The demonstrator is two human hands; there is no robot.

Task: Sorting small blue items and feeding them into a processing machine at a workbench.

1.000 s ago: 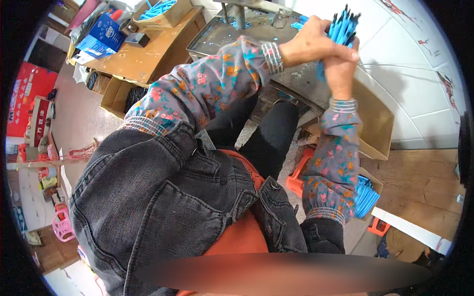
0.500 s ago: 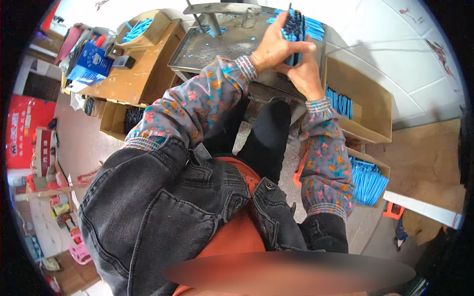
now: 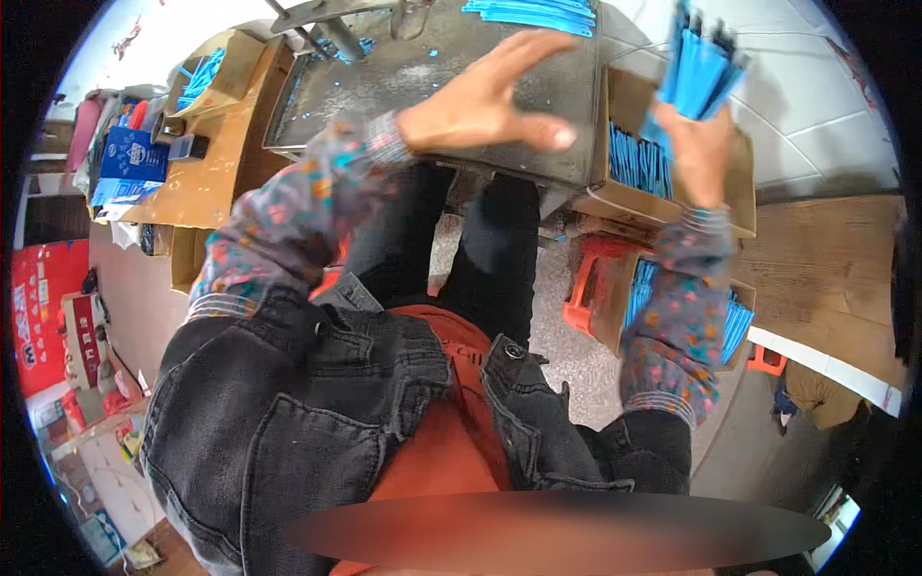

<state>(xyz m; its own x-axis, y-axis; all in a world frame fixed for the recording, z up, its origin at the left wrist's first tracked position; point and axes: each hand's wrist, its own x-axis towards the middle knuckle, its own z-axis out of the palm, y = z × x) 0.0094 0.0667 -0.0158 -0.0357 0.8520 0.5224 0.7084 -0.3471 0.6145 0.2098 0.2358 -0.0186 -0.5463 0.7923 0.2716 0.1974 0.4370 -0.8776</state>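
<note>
My right hand (image 3: 703, 154) is closed around a bundle of thin blue strips with dark tips (image 3: 703, 72), slightly blurred. It holds them upright over a long cardboard box (image 3: 632, 96) on the right. Inside that box stands a row of similar blue strips (image 3: 638, 165). Above the near edge of the worn metal worktable (image 3: 375, 101), my left hand (image 3: 480, 104) is open, thumb and fingers spread, holding nothing. More blue strips (image 3: 533, 13) lie in a flat pile at the table's far right.
A metal press-like fixture (image 3: 336, 34) stands on the table's far left. Left of it, a wooden desk (image 3: 216, 178) carries a cardboard box (image 3: 240, 72) of blue pieces and a blue carton (image 3: 134, 154). Low right are a red stool (image 3: 579, 293) and another box of blue strips (image 3: 738, 326).
The bundle, earlier between both hands over the table, has moved right in my right hand alone. My left hand has let go and opened. The view has shifted slightly.
</note>
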